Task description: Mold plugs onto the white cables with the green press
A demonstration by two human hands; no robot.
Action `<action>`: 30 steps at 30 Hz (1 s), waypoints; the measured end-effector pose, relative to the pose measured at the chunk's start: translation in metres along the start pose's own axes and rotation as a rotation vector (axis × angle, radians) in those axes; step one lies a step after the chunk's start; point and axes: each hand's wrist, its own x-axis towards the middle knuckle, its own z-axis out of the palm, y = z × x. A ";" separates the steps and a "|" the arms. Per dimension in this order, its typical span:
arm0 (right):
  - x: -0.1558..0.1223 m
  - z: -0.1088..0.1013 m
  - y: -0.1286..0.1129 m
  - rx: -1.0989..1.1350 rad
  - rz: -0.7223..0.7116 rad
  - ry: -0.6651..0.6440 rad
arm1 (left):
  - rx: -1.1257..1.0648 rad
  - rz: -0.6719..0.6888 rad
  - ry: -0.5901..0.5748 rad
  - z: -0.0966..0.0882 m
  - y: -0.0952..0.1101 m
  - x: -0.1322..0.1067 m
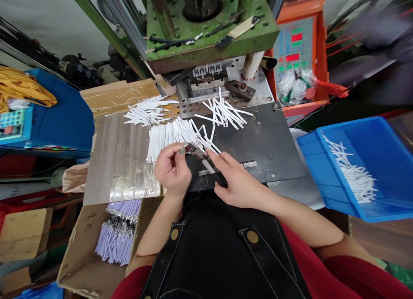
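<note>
My left hand is curled, its thumb and fingers pinched at the near end of a row of white strips on the dark metal work plate. My right hand lies beside it with its fingers stretched toward the same strips and a small metal piece; a dark tool seems to lie under its palm. Two more loose heaps of white strips lie farther back, one at the left and one at the right, in front of a small mould fixture.
A green press rises behind the plate, with an orange control box to its right. A blue bin at the right holds white strips. A cardboard box at the lower left holds bundled pale strips. A blue machine stands at the left.
</note>
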 end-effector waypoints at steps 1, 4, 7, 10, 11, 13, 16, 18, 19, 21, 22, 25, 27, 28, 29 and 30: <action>0.001 0.000 0.001 0.002 0.005 -0.001 | -0.008 0.009 -0.001 0.000 0.000 0.000; 0.004 0.000 0.004 0.000 0.000 0.005 | -0.079 -0.017 -0.007 0.002 0.000 0.000; 0.002 -0.002 0.008 -0.011 -0.047 -0.016 | -0.226 -0.086 0.009 0.005 0.001 0.004; -0.007 -0.006 0.013 -0.077 -0.074 -0.084 | -0.408 -0.227 0.024 0.004 0.001 0.015; -0.011 -0.007 0.014 -0.094 -0.081 -0.089 | -0.460 -0.293 0.022 0.002 0.002 0.020; -0.015 -0.010 0.017 -0.119 -0.095 -0.020 | -0.541 -0.422 -0.003 0.000 0.004 0.027; -0.011 -0.013 0.019 -0.170 -0.120 0.170 | -0.623 -0.578 -0.090 0.002 0.014 0.030; -0.004 -0.013 0.021 -0.184 -0.132 0.213 | -0.684 -0.663 -0.142 0.006 0.022 0.027; -0.001 -0.013 0.021 -0.167 -0.135 0.193 | -0.712 -0.696 -0.159 0.008 0.025 0.025; 0.003 -0.011 0.023 -0.119 -0.132 0.143 | -0.758 -0.742 -0.182 0.012 0.031 0.020; 0.004 -0.009 0.023 -0.103 -0.122 0.134 | -0.777 -0.757 -0.193 0.013 0.033 0.019; 0.004 -0.004 0.026 -0.144 -0.087 0.183 | -0.817 -0.794 -0.225 0.015 0.034 0.015; 0.002 -0.002 0.027 -0.234 -0.099 0.199 | -0.828 -0.812 -0.233 0.015 0.033 0.013; 0.002 -0.001 0.027 -0.280 -0.118 0.199 | -0.826 -0.817 -0.232 0.015 0.032 0.011; 0.001 -0.001 0.027 -0.319 -0.138 0.200 | -0.820 -0.819 -0.228 0.016 0.031 0.009; 0.001 -0.001 0.027 -0.348 -0.155 0.202 | -0.809 -0.818 -0.221 0.016 0.029 0.008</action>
